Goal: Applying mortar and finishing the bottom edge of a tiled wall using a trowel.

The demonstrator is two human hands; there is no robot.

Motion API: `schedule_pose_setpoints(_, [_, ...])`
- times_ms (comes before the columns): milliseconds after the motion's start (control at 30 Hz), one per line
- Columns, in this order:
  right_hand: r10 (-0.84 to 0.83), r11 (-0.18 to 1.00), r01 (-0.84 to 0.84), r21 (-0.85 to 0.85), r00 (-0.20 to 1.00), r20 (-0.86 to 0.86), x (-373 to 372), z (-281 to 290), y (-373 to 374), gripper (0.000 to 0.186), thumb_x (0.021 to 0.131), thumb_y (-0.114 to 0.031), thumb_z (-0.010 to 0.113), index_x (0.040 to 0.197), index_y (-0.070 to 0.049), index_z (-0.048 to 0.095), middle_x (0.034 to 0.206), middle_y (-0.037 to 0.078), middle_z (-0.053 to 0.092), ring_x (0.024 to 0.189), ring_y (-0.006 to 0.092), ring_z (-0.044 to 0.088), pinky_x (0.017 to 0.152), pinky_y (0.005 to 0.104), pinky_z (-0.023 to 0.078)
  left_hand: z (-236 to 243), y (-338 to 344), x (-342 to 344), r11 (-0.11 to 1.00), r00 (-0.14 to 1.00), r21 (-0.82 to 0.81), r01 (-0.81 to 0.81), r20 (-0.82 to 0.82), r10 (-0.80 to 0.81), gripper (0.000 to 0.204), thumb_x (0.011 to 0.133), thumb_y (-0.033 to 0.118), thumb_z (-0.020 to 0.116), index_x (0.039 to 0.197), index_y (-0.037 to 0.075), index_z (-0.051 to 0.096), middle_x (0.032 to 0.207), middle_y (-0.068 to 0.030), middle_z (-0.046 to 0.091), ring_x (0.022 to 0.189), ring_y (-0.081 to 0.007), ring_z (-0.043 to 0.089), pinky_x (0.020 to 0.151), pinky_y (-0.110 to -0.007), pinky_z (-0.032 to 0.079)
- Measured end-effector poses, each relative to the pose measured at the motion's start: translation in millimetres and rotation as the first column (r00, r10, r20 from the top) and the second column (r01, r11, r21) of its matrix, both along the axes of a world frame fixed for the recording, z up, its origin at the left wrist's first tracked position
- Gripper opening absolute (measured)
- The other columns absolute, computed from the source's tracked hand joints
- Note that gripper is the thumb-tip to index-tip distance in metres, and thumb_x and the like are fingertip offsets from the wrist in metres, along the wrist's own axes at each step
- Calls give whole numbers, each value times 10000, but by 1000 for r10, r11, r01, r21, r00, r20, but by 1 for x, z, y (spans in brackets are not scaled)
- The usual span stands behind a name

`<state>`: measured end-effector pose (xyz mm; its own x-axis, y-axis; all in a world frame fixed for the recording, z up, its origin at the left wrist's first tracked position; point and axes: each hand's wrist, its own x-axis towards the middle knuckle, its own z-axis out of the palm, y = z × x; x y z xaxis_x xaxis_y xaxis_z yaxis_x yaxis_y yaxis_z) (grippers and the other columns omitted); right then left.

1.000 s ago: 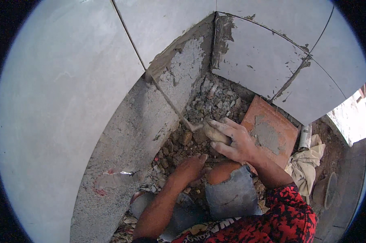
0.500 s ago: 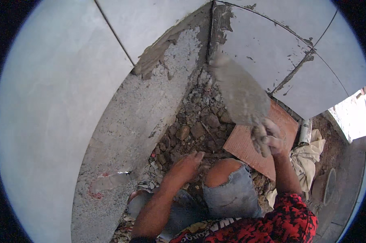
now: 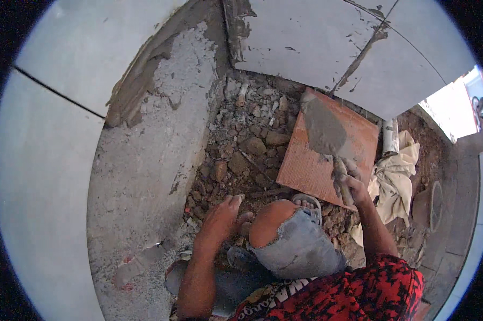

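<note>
My right hand [image 3: 349, 181] is closed round the handle of a mortar-smeared trowel [image 3: 322, 127]. The trowel's broad grey blade points away from me, over the ribbed orange-brown back of a tile [image 3: 296, 167]. Whether the blade touches the tile cannot be told. That tile lies tilted on the rubble, its far edge close to the tiled wall. To the left, above the stones and beside my bent knee, my left hand [image 3: 224, 216] hangs with loosely bent fingers, thumb apart, holding nothing I can see.
Large pale wall tiles [image 3: 300, 40] meet a corner, with smeared mortar along their joints. Bare grey concrete [image 3: 150, 176] runs along the left. Broken stones [image 3: 241, 155] cover the ground. A cream cloth [image 3: 394, 182], a short pale pipe [image 3: 390, 138] and a round bucket-like vessel [image 3: 428, 207] are at the right.
My right hand has lowered the trowel from in front of the corner and wall tiles to over the orange-brown tile. The view has shifted. My left hand stays near my knee.
</note>
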<state>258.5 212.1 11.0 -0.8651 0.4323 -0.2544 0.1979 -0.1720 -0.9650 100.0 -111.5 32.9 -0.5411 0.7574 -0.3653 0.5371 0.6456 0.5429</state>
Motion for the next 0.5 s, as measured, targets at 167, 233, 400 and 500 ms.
schedule_pose_setpoints(167, [46, 997, -53, 52, 991, 129, 0, -16, 4, 597, 739, -264, 535, 1246, 11, 379, 897, 68, 528, 638, 133, 516, 510, 236, 431, 11, 0, 0, 998, 998, 42, -56, 38, 55, 439, 821, 265, 561, 1142, -15, 457, 1092, -215, 524, 979, -373, 527, 805, -434, 437])
schedule_pose_setpoints(233, [55, 998, -55, -3, 992, 112, 9, -29, 19, 510, 777, -171, 482, 1254, -15, 391, 885, 63, 528, 672, 142, 509, 575, 256, 438, 3, -12, -2, 997, 982, 65, 42, -184, -30, 402, 817, 218, 555, 1135, -8, 458, 1080, -207, 531, 970, -365, 533, 796, -436, 436])
schedule_pose_setpoints(400, [-165, 962, 98, 255, 953, 255, 57, -43, 57, 524, 736, -143, 538, 1229, -8, 420, 872, 92, 551, 663, 166, 536, 582, 299, 456, 9, -10, 1, 988, 989, 95, -123, 98, 114, 344, 814, 127, 518, 1127, -3, 461, 1081, -197, 532, 976, -365, 528, 782, -435, 438])
schedule_pose_setpoints(500, [-181, 260, -85, 962, 974, 135, 82, -73, 91, 479, 748, -156, 537, 1210, -72, 439, 928, 191, 546, 781, 349, 595, 621, 426, 475, 16, -4, 0, 987, 985, 89, -132, 125, 120, 316, 812, 64, 482, 1120, -4, 463, 1082, -197, 529, 979, -365, 527, 780, -435, 439])
